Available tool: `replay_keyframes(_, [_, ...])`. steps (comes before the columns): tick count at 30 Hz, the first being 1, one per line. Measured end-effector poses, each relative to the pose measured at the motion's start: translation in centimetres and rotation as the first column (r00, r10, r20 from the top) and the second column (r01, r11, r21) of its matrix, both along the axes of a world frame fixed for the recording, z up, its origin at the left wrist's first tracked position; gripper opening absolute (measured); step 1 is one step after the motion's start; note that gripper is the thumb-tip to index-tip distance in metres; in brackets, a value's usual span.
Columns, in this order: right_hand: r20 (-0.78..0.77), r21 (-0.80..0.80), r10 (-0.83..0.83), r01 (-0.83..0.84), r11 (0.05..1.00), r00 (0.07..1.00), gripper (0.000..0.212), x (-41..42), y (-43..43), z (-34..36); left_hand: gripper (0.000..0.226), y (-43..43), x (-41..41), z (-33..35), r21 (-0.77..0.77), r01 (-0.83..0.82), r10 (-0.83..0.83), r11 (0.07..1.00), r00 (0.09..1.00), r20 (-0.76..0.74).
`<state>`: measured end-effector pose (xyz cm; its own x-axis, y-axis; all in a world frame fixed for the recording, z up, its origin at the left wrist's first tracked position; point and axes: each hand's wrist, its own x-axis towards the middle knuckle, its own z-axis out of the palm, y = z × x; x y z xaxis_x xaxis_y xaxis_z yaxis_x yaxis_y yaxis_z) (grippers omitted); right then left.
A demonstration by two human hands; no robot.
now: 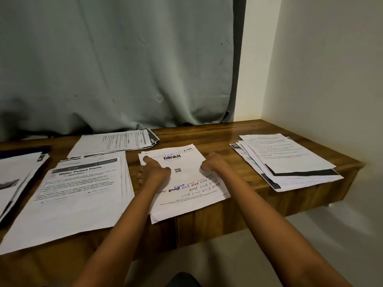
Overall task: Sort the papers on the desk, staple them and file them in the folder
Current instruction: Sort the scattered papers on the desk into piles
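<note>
A small stack of white sheets headed "blinkit" [186, 183], with handwriting on the top sheet, lies in the middle of the wooden desk [217, 135] and overhangs its front edge. My left hand [154, 172] rests on the stack's left side, index finger stretched toward the top left corner, a ring on one finger. My right hand [213, 163] rests on the right side with its fingers curled down onto the paper. No stapler or folder can be made out with certainty.
A "Water Potted Plants" stack [83, 195] lies left of centre. Another pile [116, 141] sits behind it, one more [16, 179] at the far left, and a fanned pile [288, 160] at the right. A grey curtain [116, 65] hangs behind; a wall [321, 79] stands on the right.
</note>
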<state>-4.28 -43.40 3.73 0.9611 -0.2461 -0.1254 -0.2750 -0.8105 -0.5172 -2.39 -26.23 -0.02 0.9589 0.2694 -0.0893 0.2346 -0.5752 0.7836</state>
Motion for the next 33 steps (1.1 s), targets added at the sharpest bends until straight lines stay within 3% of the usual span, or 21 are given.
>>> replay_keyframes(3, [-0.015,0.046,-0.013,0.014,0.999,1.0,0.039,0.2,-0.1,0.0,0.091,0.5,0.4,0.7,-0.113,-0.052,0.053,0.992,0.999,-0.001])
replay_keyframes(8, [0.109,0.382,-0.141,0.09,0.92,0.984,0.029,0.6,-0.9,-0.5,0.044,1.1,1.5,1.5,-0.373,-0.073,0.066,0.925,0.997,-0.031])
replay_keyframes(10, [0.222,0.544,-0.199,0.048,0.838,0.955,0.025,0.8,-1.7,-0.3,0.025,1.2,1.8,2.4,-0.387,0.013,0.027,0.922,0.995,0.097])
replay_keyframes(13, [0.435,0.672,-0.273,-0.108,0.732,0.858,0.023,1.3,-2.6,1.2,0.031,0.7,1.2,6.2,-0.321,0.214,-0.049,0.922,0.89,0.453])
replay_keyframes(17, [0.602,0.674,-0.32,-0.25,0.696,0.732,0.019,1.9,-3.2,4.0,0.028,-0.7,0.9,10.9,-0.114,0.34,-0.168,0.933,0.695,0.699])
replay_keyframes(20, [0.642,0.652,-0.314,-0.284,0.703,0.699,0.023,2.4,-3.4,3.8,0.027,-1.4,1.0,10.7,-0.063,0.344,-0.186,0.937,0.644,0.742])
replay_keyframes(25, [0.614,0.569,-0.198,-0.255,0.782,0.764,0.02,2.0,-3.5,-1.2,0.032,-1.6,1.3,4.5,-0.124,0.352,-0.161,0.928,0.675,0.72])
replay_keyframes(28, [0.642,0.447,-0.141,-0.219,0.867,0.754,0.019,2.1,-3.6,-2.3,0.029,-2.0,1.1,2.9,-0.155,0.314,-0.124,0.937,0.712,0.691])
replay_keyframes(33, [0.587,0.296,-0.195,0.016,0.955,0.786,0.023,3.1,-5.0,0.3,0.033,-3.5,1.9,4.9,-0.157,0.224,-0.09,0.962,0.801,0.592])
